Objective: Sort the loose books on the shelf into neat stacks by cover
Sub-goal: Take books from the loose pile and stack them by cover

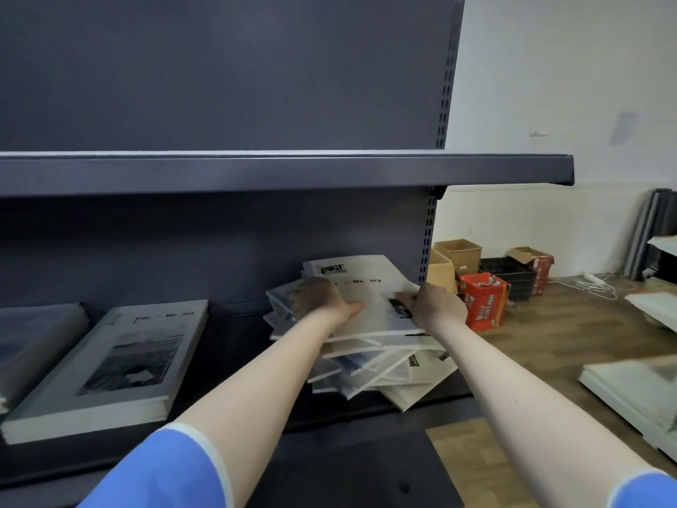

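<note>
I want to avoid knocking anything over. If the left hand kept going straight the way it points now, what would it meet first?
Probably the shelf's back panel. The left hand lies on the top book of the messy pile, pointing away toward the back; beyond the book nothing else shows, though depth is unclear.

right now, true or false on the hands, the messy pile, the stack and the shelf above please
1. Both hands rest on the top book of the messy pile. True: left hand, right hand.
2. The neat stack lies right of the pile. False: it lies to its left.
3. The upper shelf holds books. False: none show on it.
4. Red cartons stand on the floor beyond the shelving. True.
5. The pile's books are squared up. False: they fan out at angles.
</note>
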`<state>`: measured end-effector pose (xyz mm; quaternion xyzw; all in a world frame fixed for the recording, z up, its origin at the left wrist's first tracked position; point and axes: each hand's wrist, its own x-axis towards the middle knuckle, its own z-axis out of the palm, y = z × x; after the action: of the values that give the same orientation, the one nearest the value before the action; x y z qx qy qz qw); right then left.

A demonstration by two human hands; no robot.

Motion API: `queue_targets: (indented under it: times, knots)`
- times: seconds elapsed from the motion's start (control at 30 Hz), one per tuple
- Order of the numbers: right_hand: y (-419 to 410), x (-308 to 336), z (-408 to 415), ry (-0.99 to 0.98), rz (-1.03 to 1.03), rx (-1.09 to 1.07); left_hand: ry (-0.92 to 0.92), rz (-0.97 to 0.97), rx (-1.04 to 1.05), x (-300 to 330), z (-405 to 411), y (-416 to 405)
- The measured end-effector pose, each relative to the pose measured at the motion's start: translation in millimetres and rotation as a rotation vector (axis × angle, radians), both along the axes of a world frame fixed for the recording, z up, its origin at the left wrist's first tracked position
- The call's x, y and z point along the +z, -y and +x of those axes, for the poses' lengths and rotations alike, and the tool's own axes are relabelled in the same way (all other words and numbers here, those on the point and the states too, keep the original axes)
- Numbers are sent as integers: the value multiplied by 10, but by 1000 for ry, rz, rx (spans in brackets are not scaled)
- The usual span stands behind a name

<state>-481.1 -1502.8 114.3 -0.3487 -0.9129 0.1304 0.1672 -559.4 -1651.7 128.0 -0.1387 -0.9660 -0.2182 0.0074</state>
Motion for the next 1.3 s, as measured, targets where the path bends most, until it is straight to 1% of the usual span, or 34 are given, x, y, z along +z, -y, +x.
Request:
queue_targets:
  times: [0.07,0.2,0.3,0.43,0.57,0.77,1.1,1.23,1.3]
  knots:
    - [46,-7,-9,-29,31,-23,18,29,11,40,-4,52]
    - [121,-14,-5,-13,71,-51,92,123,6,78,-57,149]
    - [171,0,19,4,77,-59,182,234,-26,93,-102,212]
    - [240,22,42,32,53,-83,312,419,-50,133,-155,314]
    - [382,55,7,63,8,-74,378,478,-45,90,-270,433]
    - [530,123,-65,73,-11,-66,337,635,-53,-3,-256,595]
    - [607,177,-178,21,-72,-57,210,735,-114,11,-245,861]
    - [725,237,-278,-17,-100,-27,226,785,-136,-25,-277,1080]
    - [806,271,-339,-48,-171,15,239,813,-136,-27,-305,1203]
